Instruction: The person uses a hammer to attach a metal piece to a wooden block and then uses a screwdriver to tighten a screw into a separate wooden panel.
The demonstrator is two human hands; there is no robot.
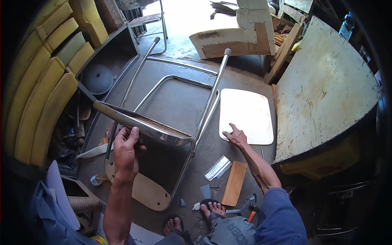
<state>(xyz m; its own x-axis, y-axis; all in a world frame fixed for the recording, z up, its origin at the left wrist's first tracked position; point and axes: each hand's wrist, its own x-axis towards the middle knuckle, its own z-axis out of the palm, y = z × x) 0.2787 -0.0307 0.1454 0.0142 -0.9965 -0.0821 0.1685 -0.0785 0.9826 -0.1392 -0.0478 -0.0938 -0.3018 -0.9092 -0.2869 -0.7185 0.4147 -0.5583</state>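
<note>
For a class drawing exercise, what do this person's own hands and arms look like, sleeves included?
The left hand and right hand are ungloved, with no watch visible. A blue sleeve leaves the right forearm bare; the left forearm shows bare to the picture's edge.

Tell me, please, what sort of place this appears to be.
Probably a furniture repair workshop, judging by the shiny tubular metal chair frame, the worn cream armchair body and the long yellow padded slabs.

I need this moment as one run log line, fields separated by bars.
left hand: at curved rim of metal chair frame | right hand: at white panel, near left corner | nearby: wooden block, silvery piece
</note>
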